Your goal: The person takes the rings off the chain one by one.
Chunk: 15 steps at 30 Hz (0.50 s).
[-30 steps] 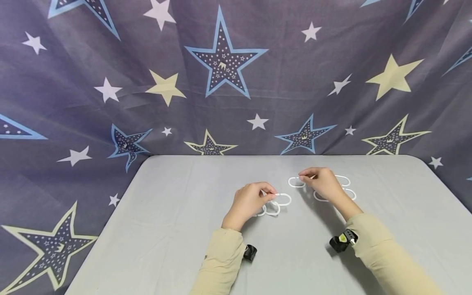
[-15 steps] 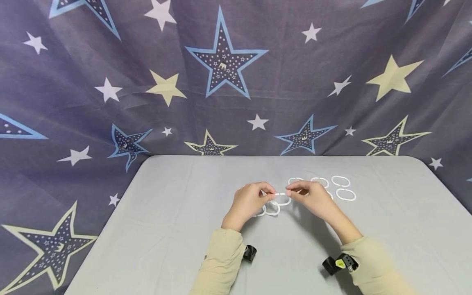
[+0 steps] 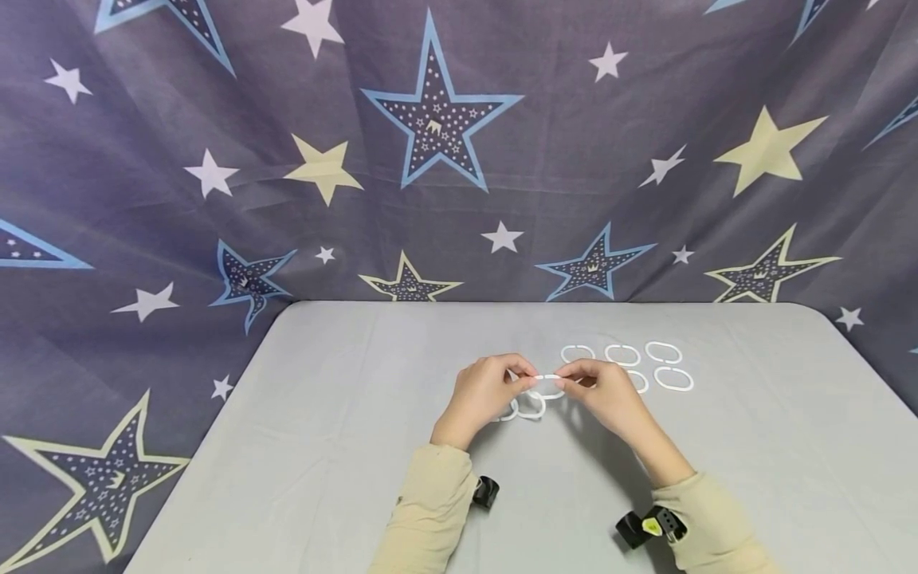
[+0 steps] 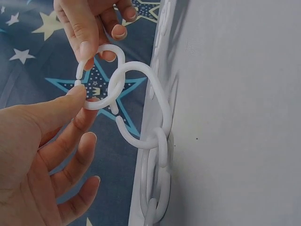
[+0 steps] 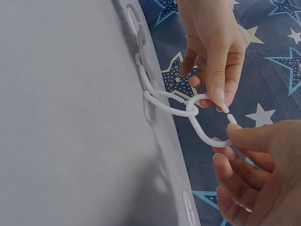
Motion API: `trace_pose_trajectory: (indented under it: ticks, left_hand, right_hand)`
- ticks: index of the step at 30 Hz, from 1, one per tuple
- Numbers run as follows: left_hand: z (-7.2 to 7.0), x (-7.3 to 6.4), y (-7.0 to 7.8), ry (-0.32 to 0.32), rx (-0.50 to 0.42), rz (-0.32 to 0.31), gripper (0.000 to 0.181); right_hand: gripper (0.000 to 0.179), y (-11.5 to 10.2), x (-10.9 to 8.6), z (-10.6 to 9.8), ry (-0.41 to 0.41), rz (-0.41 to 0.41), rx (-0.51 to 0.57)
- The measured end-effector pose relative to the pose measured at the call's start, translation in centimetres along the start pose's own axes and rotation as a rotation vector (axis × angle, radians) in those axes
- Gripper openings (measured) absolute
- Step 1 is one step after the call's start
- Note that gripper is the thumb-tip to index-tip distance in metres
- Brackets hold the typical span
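**Both hands pinch one link at its gap**

The left hand (image 3: 486,392) and right hand (image 3: 608,392) each pinch the white link (image 5: 195,126) between thumb and finger, near the head view's centre. It is threaded through the end link of the chain (image 4: 164,100). Gripping close to the gap, tips level, should give best control. A second earlier, the right hand was among the loose links (image 3: 673,389), right of centre.

Legible text, brands, numbers: none. Printed signs: a small pale crown symbol (image 3: 433,126) is centred in the large blue-outlined five-pointed star (image 3: 443,151) on the purple-grey fabric backdrop (image 3: 552,159). Yellow patch (image 3: 652,526) on the black wrist-worn device (image 3: 633,530): too small to read.
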<state>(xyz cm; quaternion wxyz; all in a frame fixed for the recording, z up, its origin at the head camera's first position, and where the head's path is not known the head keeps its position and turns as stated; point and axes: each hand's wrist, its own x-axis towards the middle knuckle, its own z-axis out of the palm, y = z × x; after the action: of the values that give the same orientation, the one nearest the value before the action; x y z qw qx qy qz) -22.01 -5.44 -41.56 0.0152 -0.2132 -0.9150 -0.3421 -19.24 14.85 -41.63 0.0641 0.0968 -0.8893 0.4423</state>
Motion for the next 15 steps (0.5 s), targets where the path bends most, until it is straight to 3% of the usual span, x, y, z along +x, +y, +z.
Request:
trace_pose_trajectory:
  ticks: [10,15]
  left_hand:
    - [-0.4,0.0,-0.8,-0.071,-0.08,-0.01,0.012]
    - [-0.6,0.0,-1.5,-0.075,-0.06,-0.047,0.018]
  right_hand:
    - [0.007,-0.1,-0.2,0.0,0.012,0.021,0.014]
    - [0.007,0.0,-0.3,-0.1,0.015,0.027,0.006]
